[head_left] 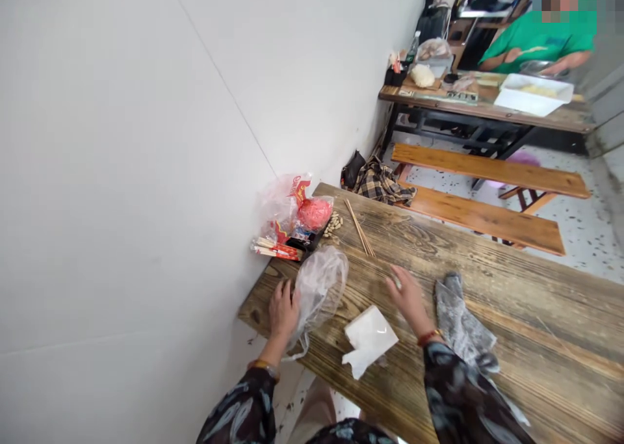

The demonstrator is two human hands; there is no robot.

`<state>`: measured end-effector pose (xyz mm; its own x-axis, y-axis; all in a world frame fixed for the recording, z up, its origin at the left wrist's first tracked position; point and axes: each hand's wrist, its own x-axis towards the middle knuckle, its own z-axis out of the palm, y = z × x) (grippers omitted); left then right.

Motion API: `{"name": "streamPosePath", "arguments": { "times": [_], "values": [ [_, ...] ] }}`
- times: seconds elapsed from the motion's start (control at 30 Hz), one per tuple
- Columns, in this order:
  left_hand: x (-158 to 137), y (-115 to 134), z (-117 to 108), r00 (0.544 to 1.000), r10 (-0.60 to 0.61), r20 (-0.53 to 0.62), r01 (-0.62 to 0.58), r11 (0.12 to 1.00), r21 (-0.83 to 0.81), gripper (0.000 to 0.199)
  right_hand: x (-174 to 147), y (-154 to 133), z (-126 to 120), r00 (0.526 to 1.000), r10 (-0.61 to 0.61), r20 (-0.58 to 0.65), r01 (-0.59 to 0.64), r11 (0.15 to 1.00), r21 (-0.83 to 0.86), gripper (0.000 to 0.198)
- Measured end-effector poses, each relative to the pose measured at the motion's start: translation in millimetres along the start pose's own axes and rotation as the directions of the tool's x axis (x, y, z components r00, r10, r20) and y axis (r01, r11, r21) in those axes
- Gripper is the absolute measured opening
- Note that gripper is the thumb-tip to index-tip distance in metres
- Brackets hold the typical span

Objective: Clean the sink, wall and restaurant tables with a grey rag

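Desk (409,239) of worn wooden planks, its far-left corner close to a white wall, bears the work, which appears partly done: one group of things sits together by the wall, while others lie apart. Grey cloth (463,320), crumpled and unfolded, rests beside the right forearm. Clear plastic bag (322,278) lies loosely bunched near the left edge, a strip trailing toward the person; it is neither flattened nor tied, as far as can be judged (its contents cannot be made out). Left hand (284,309) meets the bag's near side with fingers loosely bent; whether it grips the film cannot be told. Right hand (407,291) is half curled between the tissue stack and the cloth; a small pale spot shows at its fingers, but whether anything is held cannot be told. White tissue stack (370,337) lies between the hands, one sheet skewed. Pink bundle (314,213) and wrapped chopsticks (277,248) belong to the wall-side group. Loose thin sticks (359,228) lie side by side, ungrouped. Small pale pieces (334,224) sit piled beside the pink bundle, unpacked.
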<state>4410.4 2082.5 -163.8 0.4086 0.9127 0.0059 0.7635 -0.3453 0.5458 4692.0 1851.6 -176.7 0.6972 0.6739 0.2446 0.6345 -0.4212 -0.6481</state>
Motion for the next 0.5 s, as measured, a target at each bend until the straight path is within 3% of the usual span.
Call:
{"name": "streamPosePath", "arguments": {
  "times": [0.13, 0.27, 0.37, 0.5],
  "values": [
    [-3, -19, 21, 0.989, 0.146, -0.010, -0.135, 0.933, 0.334, 0.056, 84, -22, 59, 1.000, -0.024, 0.004, 0.024, 0.998, -0.056, 0.041],
    [-8, -32, 32, 0.983, 0.184, 0.011, -0.169, 0.875, 0.455, 0.061, 138, -22, 103, 0.999, 0.029, -0.022, -0.032, 0.990, -0.140, 0.058],
    [-6, -36, 30, 0.983, 0.179, 0.034, -0.174, 0.873, 0.456, 0.061, 152, -16, 118, 0.997, 0.069, -0.020, -0.072, 0.980, -0.187, 0.051],
    [-5, -35, 25, 0.988, 0.147, 0.050, -0.154, 0.885, 0.439, 0.061, 139, -8, 111, 0.998, 0.061, -0.015, -0.063, 0.964, -0.257, 0.037]
  ]
}}
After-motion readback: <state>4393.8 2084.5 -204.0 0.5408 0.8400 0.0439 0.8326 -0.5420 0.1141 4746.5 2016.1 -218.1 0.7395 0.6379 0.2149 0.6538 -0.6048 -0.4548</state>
